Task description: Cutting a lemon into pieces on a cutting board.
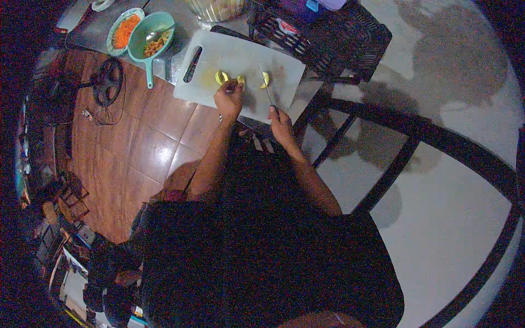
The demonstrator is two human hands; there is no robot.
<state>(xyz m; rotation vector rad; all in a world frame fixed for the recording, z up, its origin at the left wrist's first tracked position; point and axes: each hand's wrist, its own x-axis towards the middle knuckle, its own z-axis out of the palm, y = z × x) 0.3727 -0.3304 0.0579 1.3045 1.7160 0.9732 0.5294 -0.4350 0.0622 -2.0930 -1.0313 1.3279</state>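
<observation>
A white cutting board (242,53) with a slotted handle lies before me. My right hand (281,125) grips a kitchen knife (268,90) by its dark handle, the blade pointing away from me. Under or beside the blade is a yellow-green vegetable piece (265,78); whether the edge touches it I cannot tell. My left hand (229,100) is over the board's near edge, its fingertips closed on a small yellow-green piece (240,78). Just beyond these fingers sits a curved yellow-green piece (221,76). The fingers partly hide what they hold.
Left of the board are a plate of shredded carrot (125,33) and a green plastic dipper (149,61) containing food chunks and a spoon. A clear bowl (217,10) stands behind. At right is a black plastic crate (348,41). A black fan (107,82) stands lower left.
</observation>
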